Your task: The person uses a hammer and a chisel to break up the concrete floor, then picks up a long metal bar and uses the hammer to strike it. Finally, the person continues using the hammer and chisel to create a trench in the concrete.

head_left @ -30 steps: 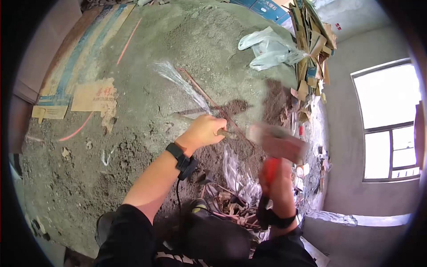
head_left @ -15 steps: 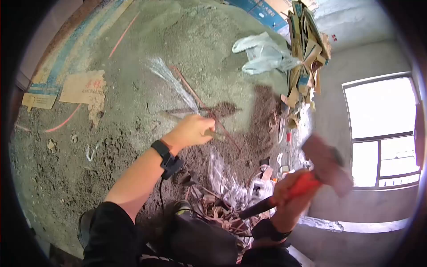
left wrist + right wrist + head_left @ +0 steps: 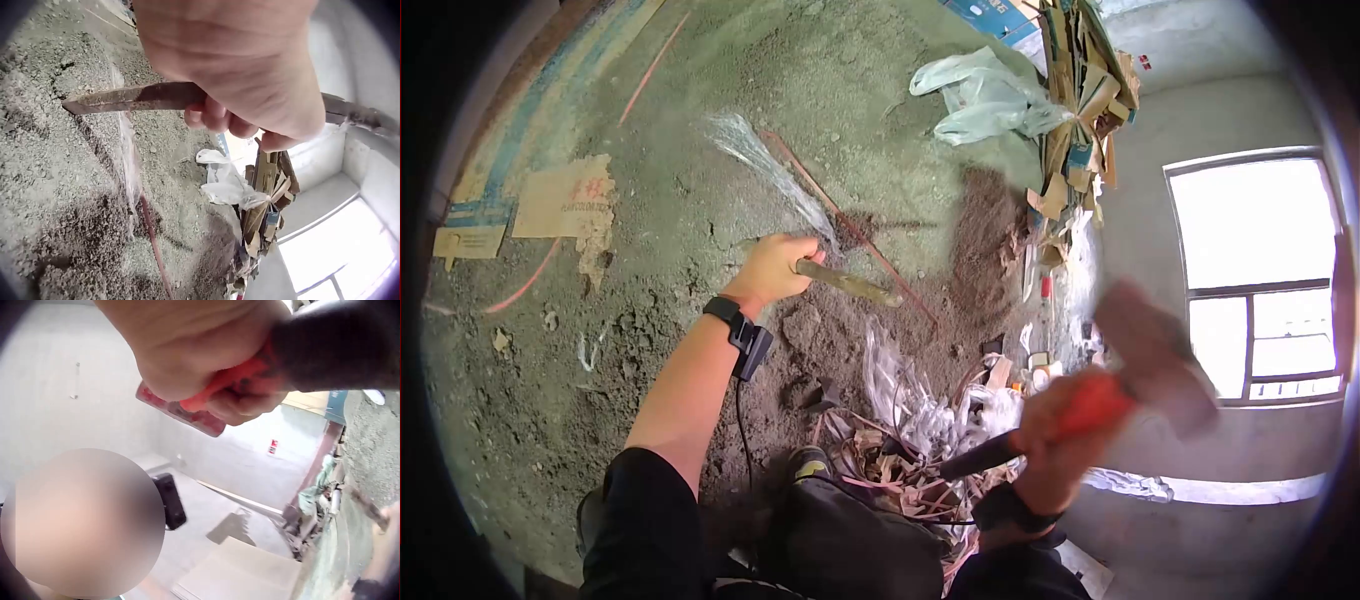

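My left hand [image 3: 775, 268] grips a long steel chisel [image 3: 850, 283] around its middle. The chisel's worn end juts out to the right of the fist. In the left wrist view its pointed tip [image 3: 74, 106] shows close over the grey rubble floor. My right hand [image 3: 1060, 425] holds a club hammer by its red and black handle [image 3: 980, 458], raised off to the right. The hammer's heavy, blurred head [image 3: 1155, 360] is well apart from the chisel. In the right wrist view, curled fingers [image 3: 240, 406] wrap the red part of the handle.
Clear plastic wrap [image 3: 775, 175] and a thin reddish rod [image 3: 880, 255] lie beyond the left hand. Plastic and scrap [image 3: 900, 450] are heaped near my feet. A pale plastic bag [image 3: 990, 100], stacked cardboard [image 3: 1090, 110] and a windowed wall [image 3: 1140, 240] stand at the right.
The hammer has swung up and right, away from the chisel. More of the chisel now shows past the left fist, its end turned to the right. The view has shifted a little.
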`<control>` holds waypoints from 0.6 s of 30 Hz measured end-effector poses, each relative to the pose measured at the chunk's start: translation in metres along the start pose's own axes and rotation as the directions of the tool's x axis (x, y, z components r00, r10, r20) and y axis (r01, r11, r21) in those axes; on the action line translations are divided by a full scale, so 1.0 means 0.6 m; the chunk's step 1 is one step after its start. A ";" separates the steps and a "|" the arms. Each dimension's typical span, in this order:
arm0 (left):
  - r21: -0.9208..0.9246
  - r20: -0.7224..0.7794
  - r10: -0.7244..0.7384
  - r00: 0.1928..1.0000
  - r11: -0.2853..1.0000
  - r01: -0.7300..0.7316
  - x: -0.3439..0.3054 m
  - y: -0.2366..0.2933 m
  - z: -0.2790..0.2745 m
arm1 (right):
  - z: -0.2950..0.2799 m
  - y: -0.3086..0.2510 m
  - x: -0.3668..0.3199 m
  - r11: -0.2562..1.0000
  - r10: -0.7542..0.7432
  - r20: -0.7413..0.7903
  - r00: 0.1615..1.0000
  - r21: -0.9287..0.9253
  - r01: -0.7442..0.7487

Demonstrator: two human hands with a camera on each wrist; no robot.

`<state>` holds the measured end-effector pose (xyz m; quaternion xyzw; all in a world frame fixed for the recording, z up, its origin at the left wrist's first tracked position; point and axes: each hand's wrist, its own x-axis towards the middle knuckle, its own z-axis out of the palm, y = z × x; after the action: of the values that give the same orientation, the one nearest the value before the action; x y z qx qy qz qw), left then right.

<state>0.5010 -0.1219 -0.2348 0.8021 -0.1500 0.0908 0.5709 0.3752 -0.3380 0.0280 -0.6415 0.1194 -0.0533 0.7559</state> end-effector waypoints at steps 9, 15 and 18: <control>0.008 0.092 -0.094 0.991 0.996 0.094 0.005 -0.005 -0.011 | -0.046 0.120 0.013 0.751 0.486 0.122 0.865 -0.564 -0.343; -0.003 0.066 -0.094 0.993 0.995 0.095 0.006 -0.003 0.000 | -0.087 0.008 -0.012 0.867 0.130 0.053 0.990 -0.490 -0.087; 0.120 0.099 -0.188 0.977 0.977 0.176 0.008 -0.008 -0.005 | -0.070 -0.055 -0.017 0.945 -0.317 0.094 0.944 -0.057 0.323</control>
<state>0.5072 -0.1183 -0.2369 0.8466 -0.1016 0.0021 0.5225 0.3575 -0.3814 0.0552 -0.6807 -0.0163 -0.1442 0.7180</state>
